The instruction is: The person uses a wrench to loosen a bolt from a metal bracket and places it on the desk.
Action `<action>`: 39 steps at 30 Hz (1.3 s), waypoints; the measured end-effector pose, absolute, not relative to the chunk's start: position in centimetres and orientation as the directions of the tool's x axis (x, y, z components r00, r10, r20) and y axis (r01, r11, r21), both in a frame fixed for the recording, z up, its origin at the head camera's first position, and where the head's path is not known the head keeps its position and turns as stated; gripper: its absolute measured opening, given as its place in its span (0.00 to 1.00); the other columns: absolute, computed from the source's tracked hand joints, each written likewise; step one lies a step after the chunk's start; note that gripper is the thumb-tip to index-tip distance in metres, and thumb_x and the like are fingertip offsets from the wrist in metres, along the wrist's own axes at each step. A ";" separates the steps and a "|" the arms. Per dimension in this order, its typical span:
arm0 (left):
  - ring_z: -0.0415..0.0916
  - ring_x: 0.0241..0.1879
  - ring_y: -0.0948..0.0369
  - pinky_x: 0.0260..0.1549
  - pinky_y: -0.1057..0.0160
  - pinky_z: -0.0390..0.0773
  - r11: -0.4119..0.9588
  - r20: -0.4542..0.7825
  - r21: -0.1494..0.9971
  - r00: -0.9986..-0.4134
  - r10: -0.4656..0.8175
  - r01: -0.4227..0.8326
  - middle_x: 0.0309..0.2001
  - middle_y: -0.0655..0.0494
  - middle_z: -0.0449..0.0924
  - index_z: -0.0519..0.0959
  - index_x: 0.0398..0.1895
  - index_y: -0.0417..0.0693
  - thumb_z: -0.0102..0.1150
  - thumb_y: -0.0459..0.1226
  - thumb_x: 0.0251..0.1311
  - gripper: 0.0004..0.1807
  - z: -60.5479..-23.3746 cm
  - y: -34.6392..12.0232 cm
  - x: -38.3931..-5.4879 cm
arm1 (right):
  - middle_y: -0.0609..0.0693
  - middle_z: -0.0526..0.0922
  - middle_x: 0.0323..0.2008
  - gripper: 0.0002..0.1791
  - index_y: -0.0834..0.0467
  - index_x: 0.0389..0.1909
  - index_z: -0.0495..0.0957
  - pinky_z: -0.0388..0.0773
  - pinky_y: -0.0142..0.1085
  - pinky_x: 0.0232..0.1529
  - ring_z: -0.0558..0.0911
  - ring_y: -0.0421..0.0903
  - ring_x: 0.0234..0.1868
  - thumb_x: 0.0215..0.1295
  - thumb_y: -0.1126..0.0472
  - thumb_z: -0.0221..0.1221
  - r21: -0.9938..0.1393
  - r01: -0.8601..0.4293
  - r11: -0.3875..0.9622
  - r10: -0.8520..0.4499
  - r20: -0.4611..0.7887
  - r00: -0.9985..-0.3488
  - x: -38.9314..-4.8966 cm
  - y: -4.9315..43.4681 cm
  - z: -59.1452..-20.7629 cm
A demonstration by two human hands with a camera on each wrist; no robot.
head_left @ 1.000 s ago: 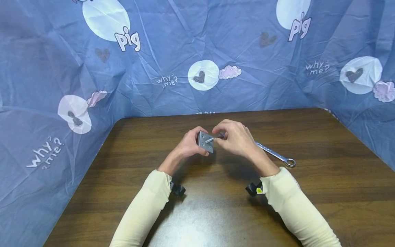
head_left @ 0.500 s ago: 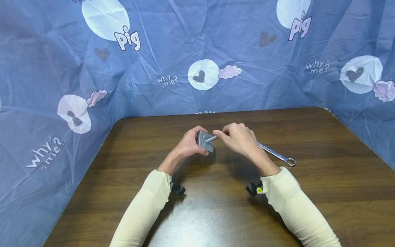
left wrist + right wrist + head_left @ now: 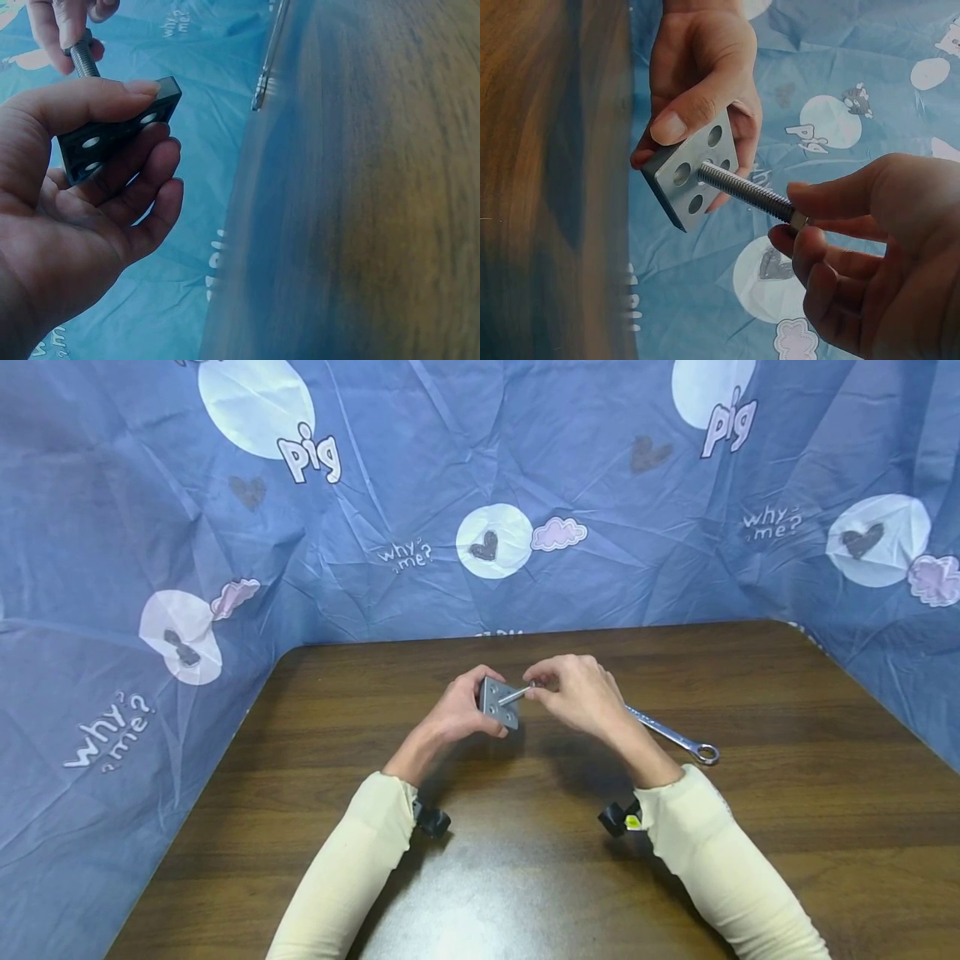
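My left hand (image 3: pixel 459 708) grips a square grey metal plate (image 3: pixel 694 172) by its edges, thumb on one side and fingers on the other. Holes show near the plate's corners. A long threaded bolt (image 3: pixel 746 193) stands out from the middle of the plate, its tip at the centre hole. At the bolt's far end, my right hand (image 3: pixel 579 693) pinches the hex head (image 3: pixel 799 219) between thumb and fingers. In the left wrist view the plate (image 3: pixel 120 135) is partly covered by the left thumb, and the bolt (image 3: pixel 86 64) reaches up to the right fingertips.
A chrome combination wrench (image 3: pixel 671 737) lies on the brown wooden table (image 3: pixel 360 685), its far end hidden behind the right hand. A blue printed cloth (image 3: pixel 405 460) hangs behind and beside the table. Dark wrist cameras (image 3: pixel 432 821) sit under both sleeves.
The right fingers have shifted around the bolt head, uncurling and pinching again, while the hand has drawn slightly right. More of the bolt shows. The left hand and plate stay in place.
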State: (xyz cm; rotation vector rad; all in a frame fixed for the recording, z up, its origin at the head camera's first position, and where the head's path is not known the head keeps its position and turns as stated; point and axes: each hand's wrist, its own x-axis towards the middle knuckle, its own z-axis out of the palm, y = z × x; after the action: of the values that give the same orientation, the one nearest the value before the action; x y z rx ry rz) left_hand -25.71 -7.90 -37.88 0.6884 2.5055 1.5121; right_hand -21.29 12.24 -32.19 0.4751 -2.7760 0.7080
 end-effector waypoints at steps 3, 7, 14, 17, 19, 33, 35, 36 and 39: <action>0.78 0.34 0.60 0.35 0.67 0.76 0.393 0.116 0.865 -0.886 0.449 0.313 0.41 0.42 0.83 0.72 0.53 0.44 0.73 0.26 0.32 0.37 -37.8 -7.9 -25.7 | 0.48 0.88 0.40 0.12 0.48 0.42 0.86 0.76 0.45 0.34 0.84 0.49 0.40 0.56 0.55 0.67 -0.412 -0.382 0.827 -0.259 0.325 -0.910 -21.2 12.2 -32.2; 0.78 0.34 0.60 0.35 0.67 0.76 0.400 0.114 0.862 -0.888 0.445 0.311 0.41 0.43 0.83 0.72 0.53 0.44 0.73 0.26 0.32 0.37 -37.8 -7.9 -25.7 | 0.47 0.88 0.40 0.12 0.49 0.39 0.87 0.76 0.42 0.30 0.82 0.46 0.33 0.52 0.61 0.67 -0.385 -0.431 0.816 -0.280 0.389 -0.878 -21.2 12.1 -32.4; 0.78 0.34 0.60 0.35 0.67 0.76 0.403 0.120 0.859 -0.889 0.442 0.316 0.40 0.43 0.83 0.72 0.52 0.44 0.74 0.27 0.31 0.37 -37.8 -7.9 -25.7 | 0.45 0.87 0.35 0.16 0.50 0.33 0.87 0.74 0.40 0.29 0.77 0.43 0.28 0.44 0.70 0.61 -0.363 -0.485 0.796 -0.305 0.453 -0.838 -21.2 12.0 -32.6; 0.77 0.33 0.61 0.35 0.67 0.75 0.407 0.123 0.856 -0.890 0.439 0.319 0.39 0.44 0.83 0.72 0.52 0.44 0.73 0.26 0.30 0.37 -37.9 -7.9 -25.7 | 0.45 0.87 0.37 0.16 0.49 0.38 0.85 0.76 0.41 0.32 0.80 0.43 0.31 0.46 0.68 0.63 -0.379 -0.471 0.797 -0.305 0.421 -0.854 -21.2 12.1 -32.5; 0.77 0.33 0.61 0.35 0.67 0.75 0.409 0.125 0.854 -0.891 0.437 0.320 0.39 0.44 0.83 0.73 0.52 0.44 0.73 0.26 0.30 0.37 -37.9 -7.9 -25.8 | 0.45 0.87 0.40 0.17 0.49 0.43 0.83 0.77 0.43 0.34 0.82 0.45 0.35 0.49 0.61 0.67 -0.392 -0.444 0.806 -0.297 0.381 -0.876 -21.3 12.2 -32.4; 0.78 0.33 0.61 0.35 0.67 0.76 0.406 0.116 0.858 -0.889 0.442 0.314 0.39 0.43 0.83 0.72 0.53 0.43 0.73 0.26 0.31 0.37 -38.0 -7.7 -25.6 | 0.45 0.69 0.17 0.27 0.52 0.29 0.83 0.61 0.36 0.18 0.70 0.44 0.21 0.67 0.34 0.48 -0.409 -0.224 0.884 -0.176 0.152 -0.973 -21.5 12.5 -32.4; 0.78 0.34 0.61 0.35 0.67 0.76 0.405 0.113 0.859 -0.888 0.445 0.312 0.39 0.43 0.83 0.72 0.53 0.43 0.73 0.26 0.31 0.37 -38.0 -7.7 -25.6 | 0.44 0.70 0.17 0.25 0.52 0.29 0.83 0.61 0.36 0.19 0.70 0.43 0.21 0.66 0.35 0.50 -0.407 -0.233 0.883 -0.182 0.160 -0.970 -21.5 12.5 -32.4; 0.78 0.34 0.61 0.35 0.67 0.76 0.405 0.111 0.860 -0.888 0.446 0.311 0.40 0.43 0.83 0.72 0.53 0.43 0.72 0.25 0.31 0.37 -38.0 -7.7 -25.6 | 0.44 0.71 0.17 0.24 0.51 0.29 0.83 0.62 0.35 0.19 0.71 0.43 0.22 0.65 0.36 0.52 -0.407 -0.239 0.882 -0.186 0.165 -0.969 -21.5 12.5 -32.3; 0.77 0.34 0.61 0.35 0.67 0.76 0.410 0.113 0.857 -0.890 0.443 0.313 0.40 0.43 0.83 0.72 0.52 0.43 0.72 0.26 0.31 0.37 -38.0 -7.7 -25.6 | 0.44 0.78 0.21 0.20 0.50 0.31 0.84 0.65 0.36 0.21 0.73 0.43 0.24 0.64 0.39 0.56 -0.409 -0.267 0.873 -0.203 0.194 -0.960 -21.5 12.5 -32.3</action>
State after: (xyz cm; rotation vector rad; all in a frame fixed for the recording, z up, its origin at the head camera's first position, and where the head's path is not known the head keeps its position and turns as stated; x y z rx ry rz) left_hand -25.65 -7.65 -38.05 0.6805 2.5245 1.4906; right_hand -21.51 12.50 -32.27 0.3666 -2.8992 0.6641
